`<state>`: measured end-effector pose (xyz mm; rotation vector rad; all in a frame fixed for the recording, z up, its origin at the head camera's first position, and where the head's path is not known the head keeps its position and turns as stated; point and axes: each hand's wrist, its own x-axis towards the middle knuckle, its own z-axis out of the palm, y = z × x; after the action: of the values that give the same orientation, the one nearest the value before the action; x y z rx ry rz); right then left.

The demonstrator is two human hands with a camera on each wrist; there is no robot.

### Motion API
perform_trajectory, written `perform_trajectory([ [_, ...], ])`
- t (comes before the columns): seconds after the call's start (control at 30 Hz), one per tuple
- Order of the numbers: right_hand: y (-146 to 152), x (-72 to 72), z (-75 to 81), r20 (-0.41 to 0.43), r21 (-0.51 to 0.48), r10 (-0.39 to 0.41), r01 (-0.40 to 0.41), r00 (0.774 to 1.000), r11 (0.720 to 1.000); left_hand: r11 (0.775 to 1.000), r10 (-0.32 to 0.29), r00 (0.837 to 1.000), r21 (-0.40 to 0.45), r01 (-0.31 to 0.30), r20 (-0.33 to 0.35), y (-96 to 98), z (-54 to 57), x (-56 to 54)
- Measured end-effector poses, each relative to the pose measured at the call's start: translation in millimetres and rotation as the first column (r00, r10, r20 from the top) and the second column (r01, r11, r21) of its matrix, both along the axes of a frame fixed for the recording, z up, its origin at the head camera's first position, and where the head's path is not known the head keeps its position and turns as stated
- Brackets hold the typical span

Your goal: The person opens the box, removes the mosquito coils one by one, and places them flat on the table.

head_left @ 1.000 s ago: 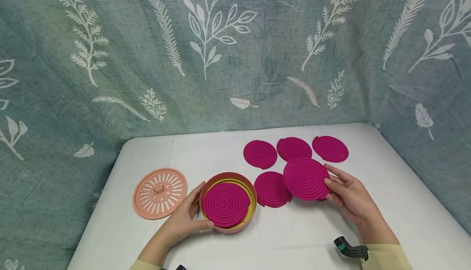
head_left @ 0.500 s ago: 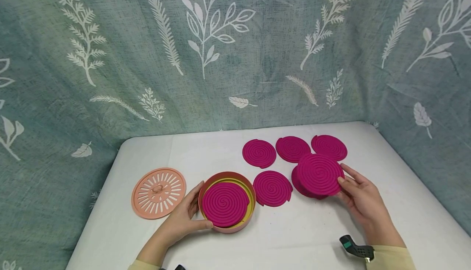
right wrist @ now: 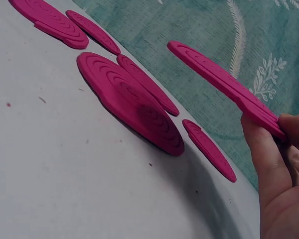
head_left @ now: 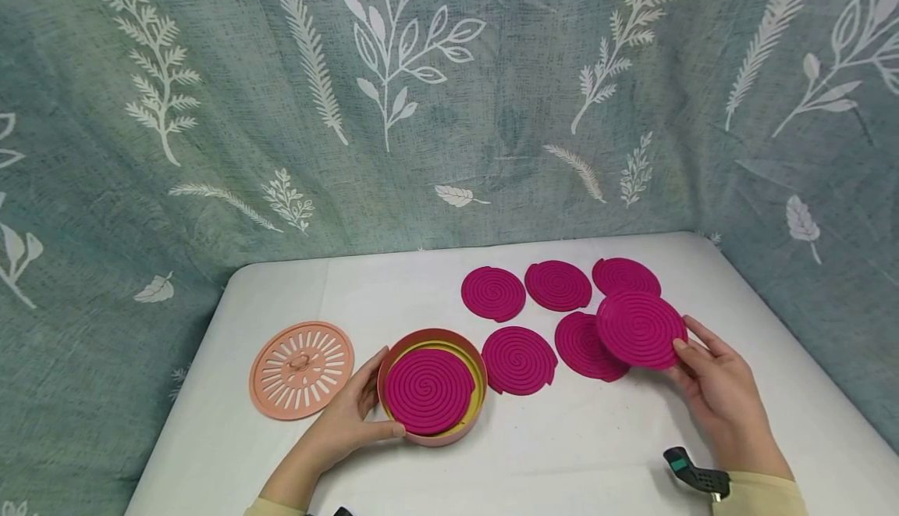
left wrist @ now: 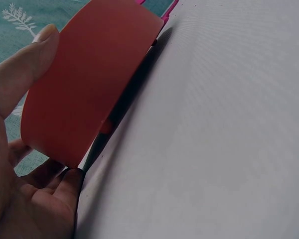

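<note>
Between its thumb and fingers my right hand (head_left: pixel 719 391) pinches the edge of a magenta mosquito coil (head_left: pixel 641 329), raised above the table. The right wrist view shows this coil (right wrist: pixel 219 79) tilted and apart from those lying below. My left hand (head_left: pixel 354 414) grips the side of a round reddish-pink coil holder (left wrist: pixel 89 74), thumb at the near rim. Inside the holder's yellow interior lies another magenta coil (head_left: pixel 428 391). Under the held one, a coil (head_left: pixel 586 348) on the table is partly covered in the head view.
Several more magenta coils (head_left: pixel 520 360) lie on the white table (head_left: pixel 548 453) to the right of the holder and behind. A slotted peach lid (head_left: pixel 302 370) with a small centre loop lies at left. Patterned green cloth (head_left: pixel 421 94) hangs behind.
My right hand has carried the held coil to the right, uncovering much of the coil beneath and now overlapping the far-right one. My left hand stays on the holder.
</note>
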<state>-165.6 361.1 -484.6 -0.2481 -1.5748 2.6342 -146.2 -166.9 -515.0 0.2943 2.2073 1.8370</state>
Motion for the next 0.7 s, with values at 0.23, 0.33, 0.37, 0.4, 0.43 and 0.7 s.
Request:
perform_trajectory([
  [0.23,9,-1.4,-3.9,0.090,0.001,-0.106,0.106,0.990,0.994,1.000,-0.010,1.000,0.023,0.010,-0.018,-2.3,-2.0,-0.7],
  [0.33,14,0.0,-8.3,0.092,-0.029,-0.123,0.126,0.988,0.992,1.000,-0.018,1.000,0.017,0.018,-0.017,-2.3,-1.1,-0.5],
  [0.37,15,0.3,-9.1,0.086,-0.044,-0.127,0.131,0.988,0.990,1.000,-0.019,1.000,0.013,0.019,-0.016,-2.2,-0.7,-0.4],
  [0.4,17,0.4,-9.7,0.081,-0.062,-0.129,0.134,0.988,0.989,1.000,-0.018,1.000,0.011,0.019,-0.015,-2.2,-0.7,-0.4],
  [0.43,19,0.3,-10.1,0.079,-0.072,-0.134,0.140,0.988,0.988,1.000,-0.018,1.000,0.009,0.018,-0.013,-2.2,-0.6,-0.4],
  [0.7,29,-1.0,-13.0,0.122,-0.079,-0.177,0.187,0.977,0.979,1.000,-0.010,1.000,0.012,0.010,-0.002,-2.0,-1.0,-0.5],
])
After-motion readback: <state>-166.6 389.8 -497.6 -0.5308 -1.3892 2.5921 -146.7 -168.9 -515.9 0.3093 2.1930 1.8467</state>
